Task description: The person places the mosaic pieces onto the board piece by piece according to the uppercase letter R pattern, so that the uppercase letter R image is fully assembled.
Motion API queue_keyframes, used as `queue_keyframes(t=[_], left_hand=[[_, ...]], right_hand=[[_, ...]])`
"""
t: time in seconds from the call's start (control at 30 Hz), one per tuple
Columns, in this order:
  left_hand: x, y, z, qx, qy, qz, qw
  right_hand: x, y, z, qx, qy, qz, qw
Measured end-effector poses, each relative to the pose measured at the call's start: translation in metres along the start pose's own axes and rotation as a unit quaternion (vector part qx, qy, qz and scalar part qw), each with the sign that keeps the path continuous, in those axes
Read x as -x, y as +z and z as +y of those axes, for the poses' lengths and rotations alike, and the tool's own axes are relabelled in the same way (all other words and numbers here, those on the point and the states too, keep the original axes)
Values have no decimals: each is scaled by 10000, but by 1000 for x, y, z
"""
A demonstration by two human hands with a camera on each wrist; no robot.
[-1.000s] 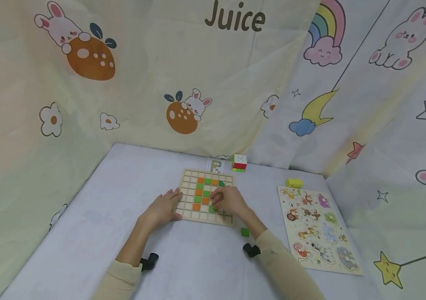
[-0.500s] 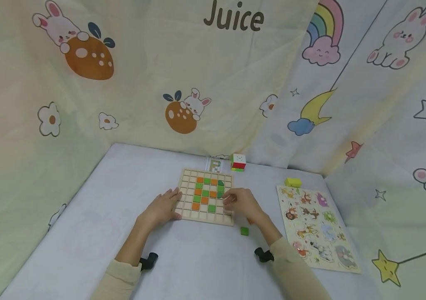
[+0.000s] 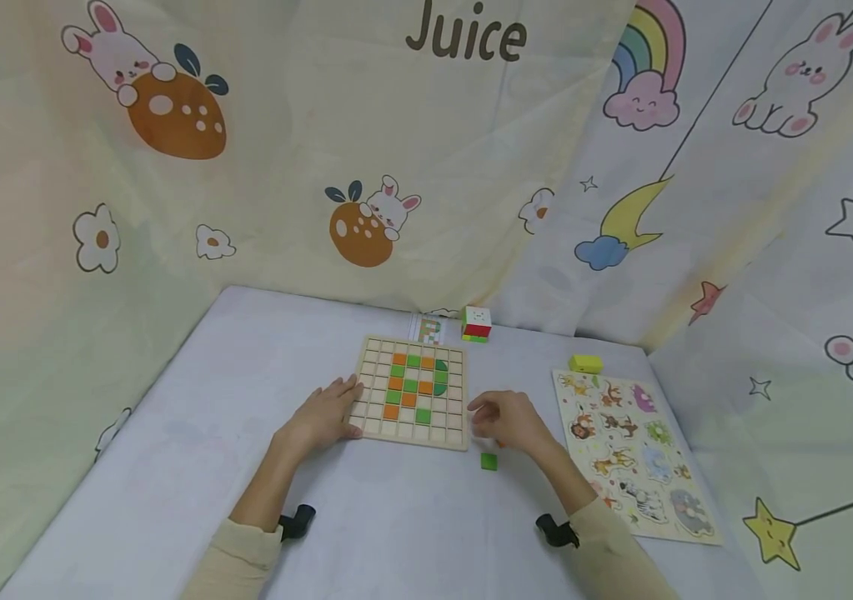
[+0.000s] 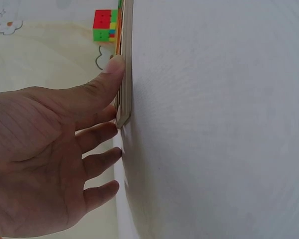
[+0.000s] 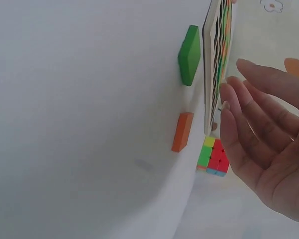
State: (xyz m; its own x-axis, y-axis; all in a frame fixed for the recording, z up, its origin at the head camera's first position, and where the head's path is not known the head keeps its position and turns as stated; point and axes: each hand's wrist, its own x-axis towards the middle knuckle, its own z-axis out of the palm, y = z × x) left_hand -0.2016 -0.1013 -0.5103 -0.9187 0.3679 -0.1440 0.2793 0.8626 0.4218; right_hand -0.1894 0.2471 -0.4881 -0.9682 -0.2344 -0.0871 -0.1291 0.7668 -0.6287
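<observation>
A wooden grid board [image 3: 374, 417] lies on the table, with orange and green tiles [image 3: 411, 387] set in its middle cells. My left hand [image 3: 321, 414] rests at its left edge, fingers spread; in the left wrist view the thumb [image 4: 107, 82] touches the board's edge. My right hand [image 3: 509, 419] hovers just right of the board, fingers loosely bent, with nothing between them in the right wrist view. Below it on the table lie a loose green tile [image 5: 190, 56] and a loose orange tile [image 5: 183, 132], the orange one mostly hidden by the hand in the head view.
Behind the board lie a pattern card [image 3: 428, 330] and a puzzle cube [image 3: 477, 323]. To the right is an animal puzzle board [image 3: 572, 450], with a yellow block [image 3: 586, 364] at its far end. Printed cloth [image 3: 268, 167] hangs behind the table.
My right hand has moved right off the board, uncovering green tiles in the pattern's right column, including rounded dark green ones. My left hand stays at the board's edge.
</observation>
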Motion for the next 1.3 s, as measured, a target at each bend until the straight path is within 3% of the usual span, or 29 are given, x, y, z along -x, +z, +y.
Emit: queue_keyframes(t=[0.4, 0.63, 1.03, 1.3], left_hand=[[4, -2, 0, 64, 29, -2, 10000], [3, -2, -1, 77, 44, 25, 10000], [4, -3, 0, 92, 5, 66, 9999], [0, 0, -2, 0, -30, 37, 10000]], right_hand=[[26, 2, 18, 44, -57, -438, 9990], [32, 4, 22, 209, -367, -586, 9974], [24, -1, 11, 292, -447, -466, 9975], [14, -1, 5, 64, -409, -486, 9980]])
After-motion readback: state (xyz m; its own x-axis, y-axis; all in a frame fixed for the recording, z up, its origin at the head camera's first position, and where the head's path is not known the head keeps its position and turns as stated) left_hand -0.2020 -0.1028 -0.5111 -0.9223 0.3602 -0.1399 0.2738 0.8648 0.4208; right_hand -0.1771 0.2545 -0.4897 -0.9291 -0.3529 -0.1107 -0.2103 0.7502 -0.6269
